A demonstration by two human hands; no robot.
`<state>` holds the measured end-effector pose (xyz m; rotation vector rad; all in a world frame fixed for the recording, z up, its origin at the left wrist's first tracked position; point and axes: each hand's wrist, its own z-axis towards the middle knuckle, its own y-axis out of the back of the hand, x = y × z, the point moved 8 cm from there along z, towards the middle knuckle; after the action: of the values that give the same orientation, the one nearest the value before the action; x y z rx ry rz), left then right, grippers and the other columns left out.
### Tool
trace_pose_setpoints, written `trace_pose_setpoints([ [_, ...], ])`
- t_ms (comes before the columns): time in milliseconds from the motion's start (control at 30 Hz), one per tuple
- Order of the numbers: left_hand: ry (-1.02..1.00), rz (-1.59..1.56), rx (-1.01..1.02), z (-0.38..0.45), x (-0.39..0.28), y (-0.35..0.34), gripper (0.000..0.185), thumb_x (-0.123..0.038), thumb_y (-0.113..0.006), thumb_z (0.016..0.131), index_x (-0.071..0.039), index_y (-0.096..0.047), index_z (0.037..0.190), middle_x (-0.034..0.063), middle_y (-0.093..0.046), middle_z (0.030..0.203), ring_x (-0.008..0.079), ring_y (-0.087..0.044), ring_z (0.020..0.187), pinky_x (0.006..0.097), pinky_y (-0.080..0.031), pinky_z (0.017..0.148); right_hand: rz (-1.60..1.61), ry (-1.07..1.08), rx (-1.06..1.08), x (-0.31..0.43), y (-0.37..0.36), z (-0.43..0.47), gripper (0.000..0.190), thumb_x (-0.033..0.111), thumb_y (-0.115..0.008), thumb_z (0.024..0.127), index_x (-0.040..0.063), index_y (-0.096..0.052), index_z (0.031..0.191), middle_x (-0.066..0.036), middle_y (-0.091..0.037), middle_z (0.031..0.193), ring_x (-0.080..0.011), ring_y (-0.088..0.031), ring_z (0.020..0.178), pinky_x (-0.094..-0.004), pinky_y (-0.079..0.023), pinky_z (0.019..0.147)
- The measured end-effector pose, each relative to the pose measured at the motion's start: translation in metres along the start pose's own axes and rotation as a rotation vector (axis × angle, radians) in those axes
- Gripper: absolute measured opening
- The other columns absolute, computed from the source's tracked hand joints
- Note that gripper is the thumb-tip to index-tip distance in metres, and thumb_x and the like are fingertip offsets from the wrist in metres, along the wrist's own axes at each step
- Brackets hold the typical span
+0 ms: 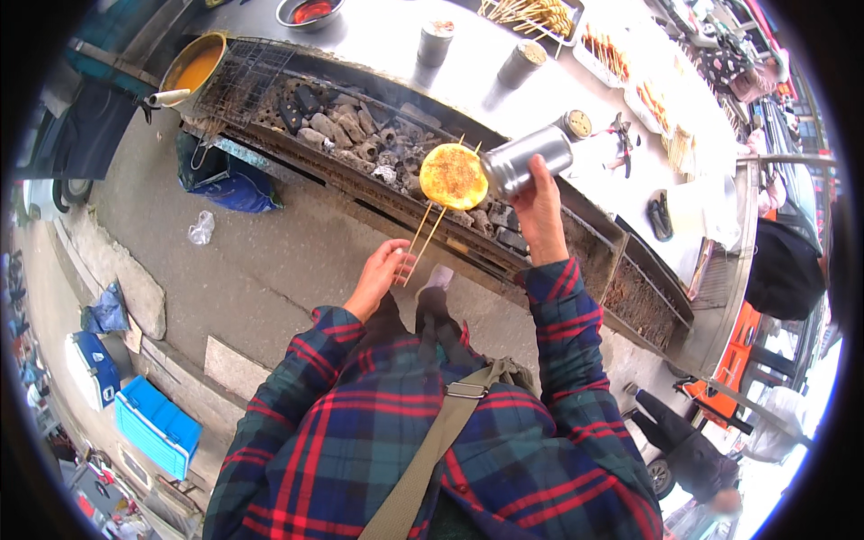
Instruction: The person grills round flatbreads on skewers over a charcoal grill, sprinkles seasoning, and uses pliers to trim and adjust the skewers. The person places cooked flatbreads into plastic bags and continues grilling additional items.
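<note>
My left hand (385, 275) holds the lower ends of two wooden skewers (420, 244). They run through a round, flat, golden bread (454, 177) with brown seasoning on its top. The bread is over the edge of a long charcoal grill trough (358, 177), above grey-white coals (351, 128). In my right hand (538, 209) is a metal shaker can (528, 160), tipped on its side with its end towards the bread. That end faces away from me, so its holes are hidden.
A pot of orange sauce (196, 67) stands by a wire grate (246, 77) at the trough's left end. Behind the trough, the steel counter (378, 40) bears several shaker cans (521, 64), a bowl of red liquid (309, 12), trays of skewers (604, 55) and pliers-like tongs (624, 143).
</note>
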<state>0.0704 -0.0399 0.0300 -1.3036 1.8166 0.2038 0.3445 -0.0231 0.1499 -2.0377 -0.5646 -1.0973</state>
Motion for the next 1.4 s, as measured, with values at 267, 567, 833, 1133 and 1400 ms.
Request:
trace_pose_setpoints([
  [267, -0.021, 0.132, -0.033, 0.009, -0.019, -0.024, 0.024, -0.027, -0.039, 0.096, -0.008, -0.05, 0.107, 0.004, -0.058, 0.08, 0.0089, -0.051, 0.057, 0.0209, -0.04, 0.049, -0.084, 0.045, 0.054, 0.013, -0.02, 0.019, 0.074, 0.044, -0.069, 0.077, -0.003, -0.038, 0.124, -0.013, -0.052, 0.109, -0.0201, -0.056, 0.098, -0.0346, -0.052, 0.079],
  [567, 0.397, -0.427, 0.321, 0.002, -0.006, -0.051, 0.019, -0.023, -0.037, 0.096, -0.012, -0.046, 0.082, -0.0073, -0.028, 0.055, 0.0024, -0.022, 0.039, 0.0187, -0.017, 0.033, -0.105, 0.148, -0.101, 0.062, 0.009, -0.004, 0.071, 0.047, -0.066, 0.079, -0.004, -0.039, 0.121, -0.012, -0.054, 0.103, -0.0168, -0.057, 0.093, -0.0308, -0.054, 0.075],
  [833, 0.556, -0.724, 0.412, 0.01, 0.018, -0.06, 0.018, -0.016, -0.034, 0.096, -0.008, -0.049, 0.088, -0.0065, -0.028, 0.053, 0.0027, -0.023, 0.037, 0.0175, -0.018, 0.03, 0.023, 0.088, 0.044, 0.019, -0.011, 0.015, 0.067, 0.041, -0.065, 0.082, -0.003, -0.037, 0.124, -0.011, -0.051, 0.112, -0.0194, -0.055, 0.102, -0.0351, -0.051, 0.084],
  [1133, 0.521, -0.718, 0.42, 0.016, 0.027, -0.056, 0.02, -0.019, -0.035, 0.096, -0.007, -0.051, 0.092, -0.0051, -0.032, 0.054, 0.0032, -0.024, 0.036, 0.0175, -0.019, 0.03, -0.093, 0.058, -0.074, 0.017, 0.02, 0.012, 0.063, 0.042, -0.067, 0.08, -0.002, -0.044, 0.119, -0.01, -0.054, 0.105, -0.0168, -0.056, 0.092, -0.0303, -0.05, 0.075],
  [1400, 0.515, -0.723, 0.431, 0.022, 0.036, -0.052, 0.021, -0.02, -0.035, 0.097, -0.007, -0.052, 0.093, -0.0044, -0.035, 0.056, 0.0033, -0.025, 0.037, 0.0175, -0.02, 0.031, -0.096, -0.002, 0.03, -0.005, 0.002, 0.002, 0.074, 0.046, -0.064, 0.081, -0.005, -0.037, 0.125, -0.014, -0.05, 0.114, -0.0218, -0.054, 0.103, -0.0357, -0.05, 0.086],
])
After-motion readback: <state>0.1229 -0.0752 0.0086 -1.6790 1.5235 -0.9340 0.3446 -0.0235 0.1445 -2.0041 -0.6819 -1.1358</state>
